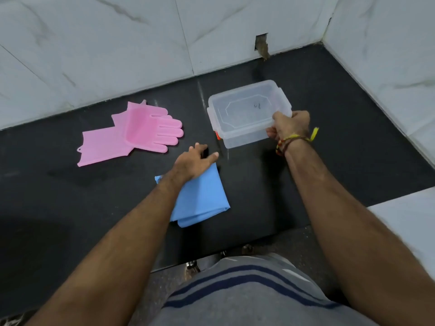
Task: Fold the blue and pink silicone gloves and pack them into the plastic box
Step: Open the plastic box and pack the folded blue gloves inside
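Observation:
The folded blue gloves [201, 198] lie on the black counter [329, 161] in front of me. My left hand [194, 161] rests flat on their far edge, fingers spread. The pink gloves [131, 132] lie unfolded and overlapping at the left, fingers pointing right. The clear plastic box [247, 111] stands open and empty at the right of centre, an orange clip at its near left corner. My right hand [290, 124] grips the box's near right rim.
White marble walls [117, 43] close the counter at the back and right. A small cut-out hole [261, 44] sits in the back wall. A white ledge [404, 220] lies at the near right. The counter's front edge is near my body.

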